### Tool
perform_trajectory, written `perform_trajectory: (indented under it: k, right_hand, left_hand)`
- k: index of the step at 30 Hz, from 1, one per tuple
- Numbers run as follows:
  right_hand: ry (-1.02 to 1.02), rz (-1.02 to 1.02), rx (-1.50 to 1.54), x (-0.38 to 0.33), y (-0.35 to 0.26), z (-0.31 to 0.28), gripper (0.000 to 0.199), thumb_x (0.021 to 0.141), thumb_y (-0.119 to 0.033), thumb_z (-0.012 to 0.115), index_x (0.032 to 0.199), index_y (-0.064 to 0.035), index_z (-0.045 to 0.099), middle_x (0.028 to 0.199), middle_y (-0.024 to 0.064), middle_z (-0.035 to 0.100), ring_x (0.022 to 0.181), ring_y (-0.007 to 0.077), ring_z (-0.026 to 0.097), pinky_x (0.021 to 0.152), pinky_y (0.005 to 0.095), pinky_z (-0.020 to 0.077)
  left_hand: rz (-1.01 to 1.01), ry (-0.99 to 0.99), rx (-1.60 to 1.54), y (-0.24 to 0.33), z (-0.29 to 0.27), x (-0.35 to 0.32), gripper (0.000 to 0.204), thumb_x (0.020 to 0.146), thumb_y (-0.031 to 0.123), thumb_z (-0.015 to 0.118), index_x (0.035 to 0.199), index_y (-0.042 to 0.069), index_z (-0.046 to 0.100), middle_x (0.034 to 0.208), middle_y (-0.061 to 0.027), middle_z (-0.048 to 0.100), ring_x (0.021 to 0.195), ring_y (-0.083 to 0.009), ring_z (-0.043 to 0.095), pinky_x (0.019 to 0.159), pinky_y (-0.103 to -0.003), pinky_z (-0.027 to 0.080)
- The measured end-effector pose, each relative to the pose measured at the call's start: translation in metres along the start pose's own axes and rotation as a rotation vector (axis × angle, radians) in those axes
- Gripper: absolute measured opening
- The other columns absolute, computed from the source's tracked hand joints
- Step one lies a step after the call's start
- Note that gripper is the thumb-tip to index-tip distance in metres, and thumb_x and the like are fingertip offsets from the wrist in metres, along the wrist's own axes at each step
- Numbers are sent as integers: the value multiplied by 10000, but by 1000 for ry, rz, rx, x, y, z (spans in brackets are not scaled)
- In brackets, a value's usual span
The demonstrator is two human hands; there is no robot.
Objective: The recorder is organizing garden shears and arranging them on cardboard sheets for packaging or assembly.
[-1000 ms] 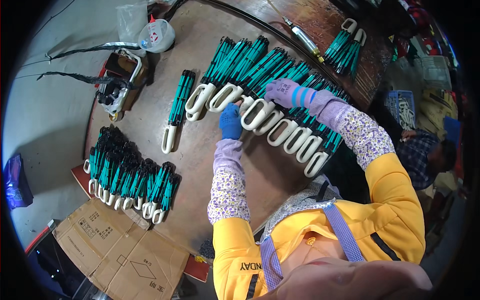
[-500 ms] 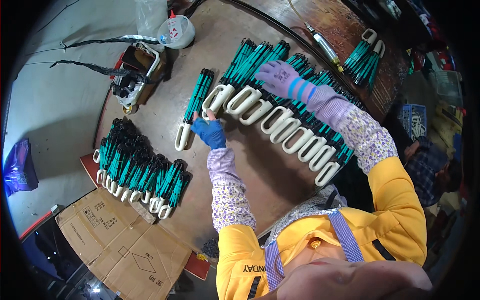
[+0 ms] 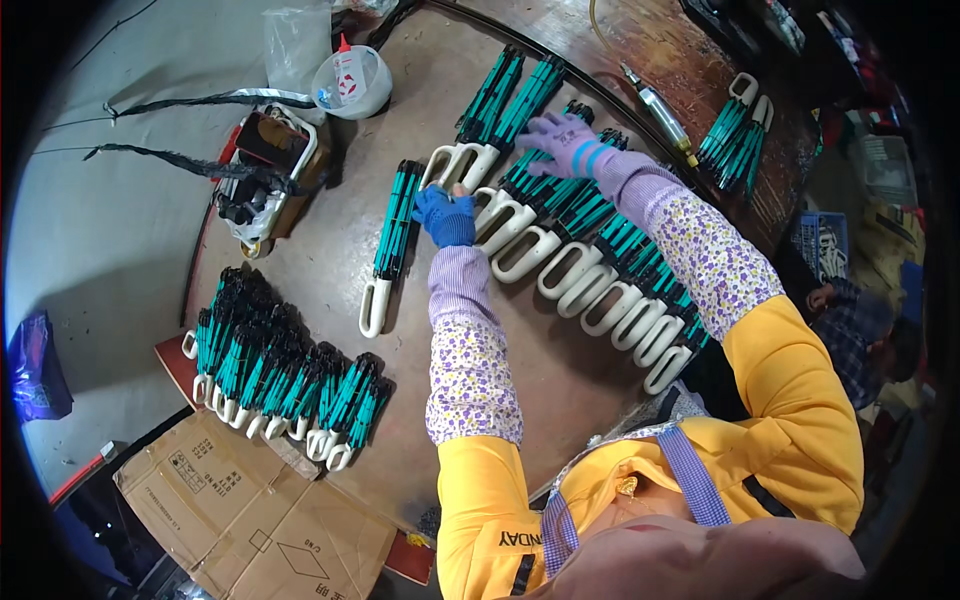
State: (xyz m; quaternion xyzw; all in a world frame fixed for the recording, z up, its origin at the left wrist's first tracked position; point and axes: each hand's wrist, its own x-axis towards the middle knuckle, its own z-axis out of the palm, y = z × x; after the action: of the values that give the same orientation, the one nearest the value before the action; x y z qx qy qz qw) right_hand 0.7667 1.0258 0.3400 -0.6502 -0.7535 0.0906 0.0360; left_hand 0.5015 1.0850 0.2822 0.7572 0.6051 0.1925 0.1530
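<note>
My left hand (image 3: 445, 217), in a blue glove with bare fingertips, has its fingers closed at the lower end of a white loop handle (image 3: 441, 163). That handle belongs to a bundle of teal rods with black ends, resembling a folded umbrella frame. A second such bundle (image 3: 529, 98) lies right beside it. Over the teal rods to the right is my right hand (image 3: 562, 143), in a lilac glove, fingers spread and holding nothing. A single bundle (image 3: 397, 222) lies left of my left hand. A slanting row of bundles (image 3: 586, 292) runs toward the near right, handles toward me.
More bundles are heaped (image 3: 285, 375) at the near left, beside a cardboard sheet (image 3: 250, 510). At the far left stand a white bowl (image 3: 372, 85) with a red-capped bottle and a cluttered basket (image 3: 265, 180). An air tool (image 3: 660, 115) and other bundles (image 3: 735, 140) lie far right.
My left hand has moved away from the single bundle, up and right to the loop handle. The two far bundles have slid away from the row. My right hand stays over the rods, fingers more spread.
</note>
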Motion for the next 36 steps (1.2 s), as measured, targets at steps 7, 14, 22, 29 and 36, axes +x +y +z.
perform_trajectory:
  k: [7, 14, 22, 29, 36]
  right_hand:
    - [50, -51, 105, -16, 13, 14, 394, 880, -497, 605, 1185, -248, 632, 1169, 65, 573, 1134, 292, 529, 971, 504, 414]
    - [-64, 5, 5, 17, -17, -9, 315, 883, -450, 589, 1068, -208, 671, 1058, 42, 616, 1054, 279, 567, 936, 483, 428]
    - [323, -75, -97, 72, -20, -1, 524, 844, -441, 625, 1319, -231, 554, 1364, 73, 514, 1311, 289, 444, 1112, 483, 305]
    - [459, -47, -71, 82, -20, 39, 697, 845, -547, 587, 1461, -273, 412, 1516, 90, 367, 1409, 303, 327, 1176, 518, 190]
    - [360, -129, 69, 71, -25, 11, 705, 814, -517, 644, 1435, -252, 443, 1520, 110, 372, 1413, 334, 327, 1188, 530, 178]
  left_hand:
    - [63, -23, -292, -11, -5, 21, 400, 818, 183, 678, 1183, 38, 602, 1219, -191, 559, 1071, -353, 544, 993, -425, 404]
    - [389, 85, -92, -32, -24, 21, 454, 757, 116, 705, 1191, 48, 593, 1271, -173, 546, 1113, -347, 546, 998, -423, 430]
    - [105, 319, 409, -80, -101, -53, 623, 812, 351, 684, 1321, 45, 495, 1210, -214, 554, 1064, -371, 567, 914, -432, 477]
    - [-53, -23, 578, -149, -107, -79, 626, 821, 389, 668, 1314, 42, 498, 1091, -167, 565, 957, -342, 567, 789, -433, 495]
    - [35, -92, 474, -171, -129, -69, 562, 819, 348, 683, 1265, 38, 539, 1049, -154, 563, 922, -334, 575, 764, -424, 495]
